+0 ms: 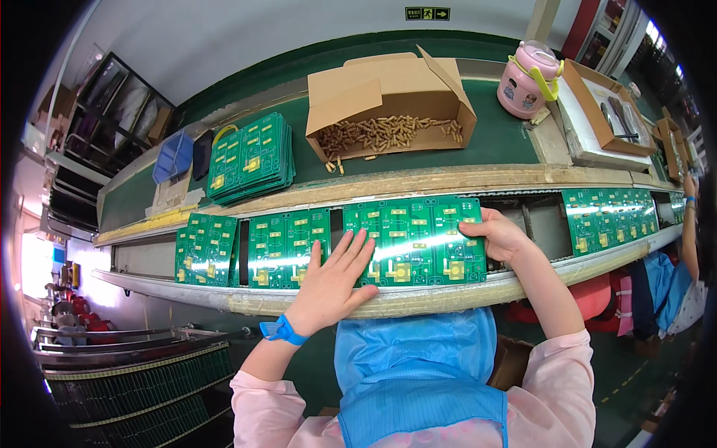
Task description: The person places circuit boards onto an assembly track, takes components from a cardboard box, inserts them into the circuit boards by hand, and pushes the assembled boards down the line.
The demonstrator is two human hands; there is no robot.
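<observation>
A green circuit board [426,235] with gold pads lies on the rail line in front of me. My right hand [499,235] pinches its right edge, thumb on top and the other fingers partly hidden. Spread flat, my left hand [334,282] rests its fingers over that board's left end and the edge of the neighbouring board [280,237]. A blue band [284,330] circles my left wrist. Farther left, more boards [205,250] lie in the same track, partly overlapping. Another board [612,220] sits in the track to the right, past a gap.
Behind the track stand a stack of boards [250,160], a cardboard box [396,97] of small tan cylindrical parts, a blue bin [173,157] and a pink jug [526,82]. A rack of boards [142,388] is at lower left. Another person's arm [688,231] reaches in at far right.
</observation>
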